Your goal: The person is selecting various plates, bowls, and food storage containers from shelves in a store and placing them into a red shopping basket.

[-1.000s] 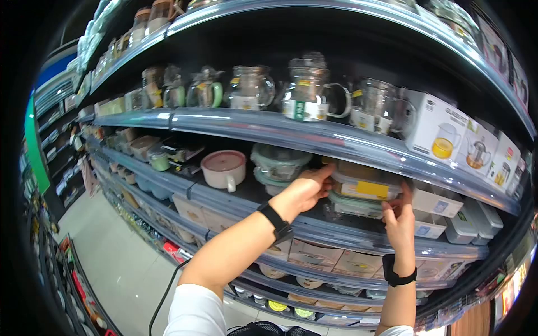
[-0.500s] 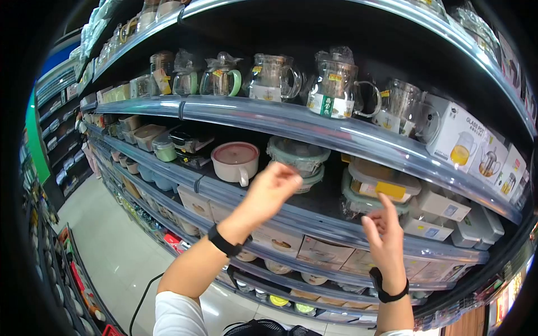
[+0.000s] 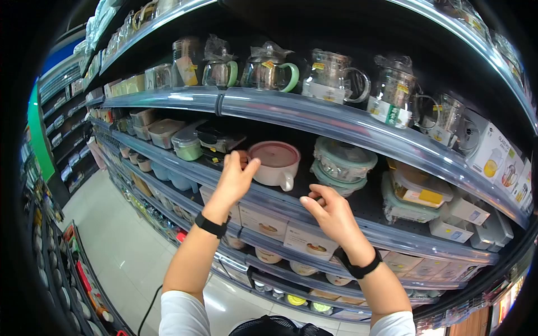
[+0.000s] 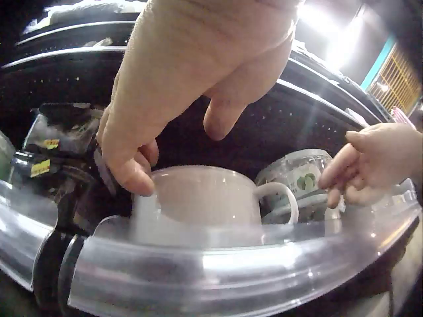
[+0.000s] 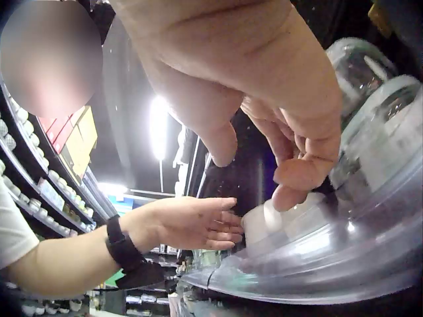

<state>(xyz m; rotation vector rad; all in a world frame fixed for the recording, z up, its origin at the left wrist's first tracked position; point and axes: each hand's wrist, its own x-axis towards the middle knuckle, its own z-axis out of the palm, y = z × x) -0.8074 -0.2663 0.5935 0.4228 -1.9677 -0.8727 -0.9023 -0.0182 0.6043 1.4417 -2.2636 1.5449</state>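
Observation:
A cream lidded mug (image 3: pixel 274 173) with a pink-rimmed lid sits on the middle shelf, its handle facing forward and right. My left hand (image 3: pixel 232 179) is at its left side, thumb and fingers apart and loosely bent. In the left wrist view the fingertips (image 4: pixel 137 179) are right at the mug's rim. To the right of the handle, my right hand (image 3: pixel 330 215) hovers before the shelf edge with relaxed, slightly bent fingers and nothing in them. Behind that hand stand two stacked round glass containers (image 3: pixel 344 159) with pale green lids.
Left of the mug are black-lidded boxes (image 3: pixel 216 137) and a green container (image 3: pixel 188 144). Stacked rectangular containers (image 3: pixel 417 187) stand farther right. A clear raised strip (image 3: pixel 269 204) edges the shelf. Glass teapots (image 3: pixel 330 78) line the shelf above.
Both hands have come away from the stacked rectangular containers and moved left, the left hand to the mug's left side, the right hand to its right. The head view has shifted left.

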